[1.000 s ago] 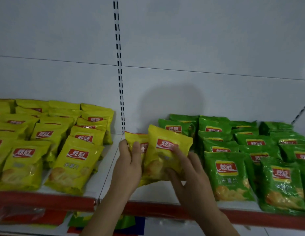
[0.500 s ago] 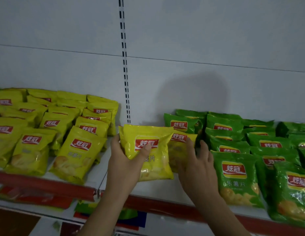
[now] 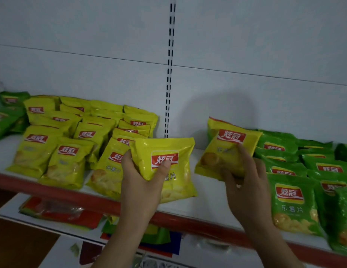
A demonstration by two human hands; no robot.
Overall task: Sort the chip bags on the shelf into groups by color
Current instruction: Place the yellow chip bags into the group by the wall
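Note:
My left hand [image 3: 141, 182] grips a yellow chip bag [image 3: 168, 167] by its upper left corner, holding it just right of the yellow group [image 3: 72, 144]. That group lies on the left half of the white shelf [image 3: 207, 202]. My right hand [image 3: 246, 182] holds a second yellow chip bag [image 3: 225, 149] from below, tilted, at the left edge of the green group [image 3: 296, 176]. Another yellow bag edge [image 3: 213, 122] shows behind it. Green bags fill the right half of the shelf.
A red strip [image 3: 91, 202] runs along the shelf's front edge. More green bags [image 3: 8, 115] lie at the far left. A slotted upright [image 3: 169, 74] splits the white back wall. Below the shelf lie flat red and blue packages [image 3: 60, 211].
The two yellow bags have come apart: my left hand carried one leftward toward the yellow group, while my right hand keeps the other by the green bags. The view shifted left.

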